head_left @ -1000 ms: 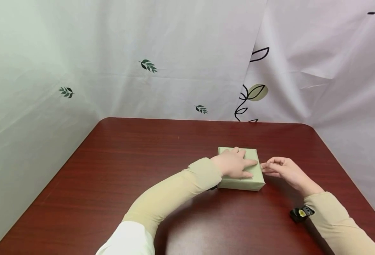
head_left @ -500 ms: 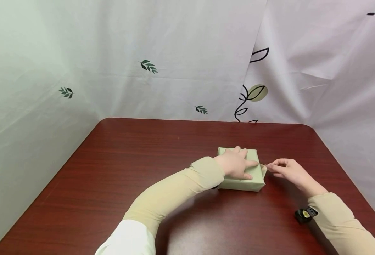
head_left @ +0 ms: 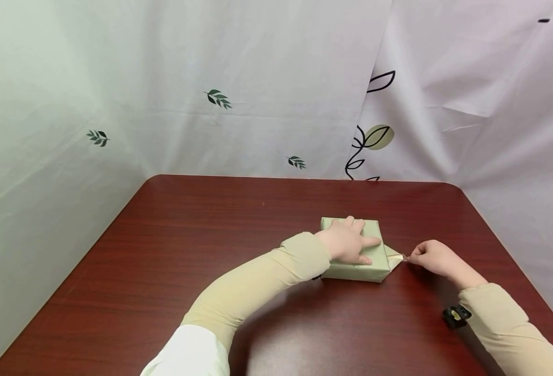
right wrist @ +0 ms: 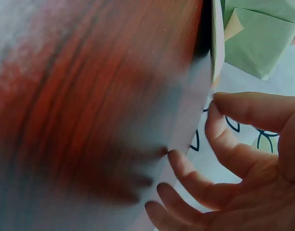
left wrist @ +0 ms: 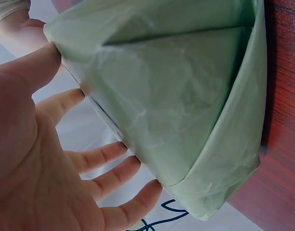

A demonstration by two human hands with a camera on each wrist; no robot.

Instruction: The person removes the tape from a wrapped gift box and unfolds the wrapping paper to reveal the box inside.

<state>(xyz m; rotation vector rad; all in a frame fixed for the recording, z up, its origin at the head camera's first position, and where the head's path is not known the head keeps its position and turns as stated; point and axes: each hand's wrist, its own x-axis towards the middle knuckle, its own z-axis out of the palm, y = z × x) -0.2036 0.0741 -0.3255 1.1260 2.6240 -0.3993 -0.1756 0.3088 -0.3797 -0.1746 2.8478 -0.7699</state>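
Note:
A box wrapped in pale green paper (head_left: 375,256) lies right of the middle of the table. My left hand (head_left: 344,243) rests on its top, fingers spread. The left wrist view shows that hand (left wrist: 56,149) with its fingertips along the top edge, above a folded paper end (left wrist: 166,96). On the right side, a pointed paper flap (head_left: 393,257) sticks out from the box. My right hand (head_left: 438,259) pinches a thin, see-through strip of tape at the flap's tip, between thumb and index finger. The right wrist view shows this hand's (right wrist: 234,154) other fingers loosely bent.
The dark red wooden table (head_left: 201,235) extends around the box. A white curtain (head_left: 267,78) with leaf prints hangs behind its far edge and along both sides. A small black camera (head_left: 456,316) is strapped to the right wrist.
My right hand has moved right, away from the box, and the paper flap has been drawn outward from the box's right end. The left hand has stayed almost still on top.

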